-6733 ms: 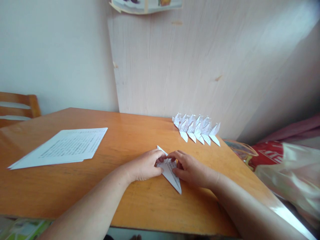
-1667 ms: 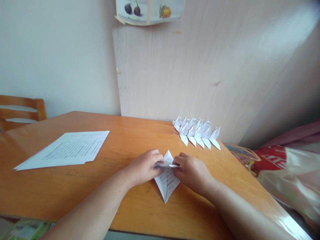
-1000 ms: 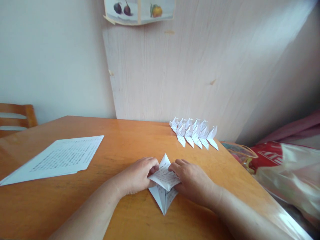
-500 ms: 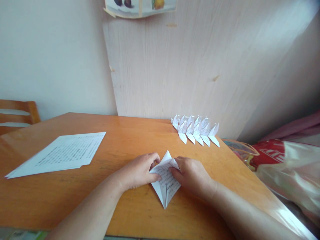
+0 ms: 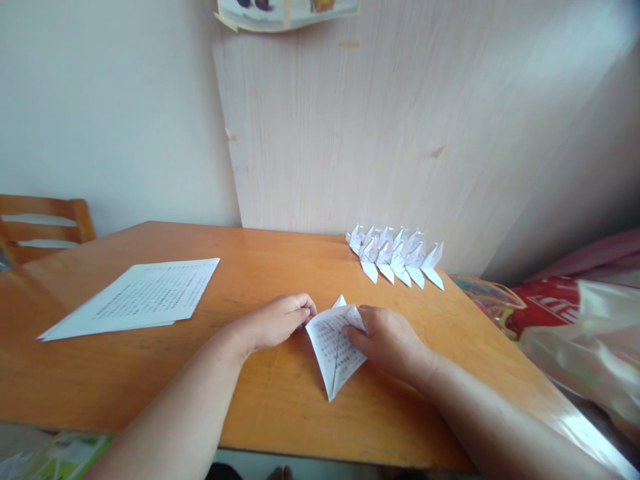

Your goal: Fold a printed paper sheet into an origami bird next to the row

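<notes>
A partly folded piece of printed white paper (image 5: 334,350) lies on the orange wooden table (image 5: 150,373), its long point aimed toward me. My right hand (image 5: 387,340) rests on its right half, fingers curled and pressing the upper flap down. My left hand (image 5: 273,322) sits just left of the paper, fingers curled, fingertips at the paper's top left corner. Whether they pinch that edge is not clear.
A row of several finished folded paper pieces (image 5: 395,260) stands at the table's far edge against a pale wooden board (image 5: 375,133). A stack of printed sheets (image 5: 143,297) lies at left. A wooden chair (image 5: 45,223) is far left; plastic bags (image 5: 565,327) at right.
The raised upper flap has been pressed flat onto the paper. My left hand has slid off the paper to its left corner; my right hand stays on it.
</notes>
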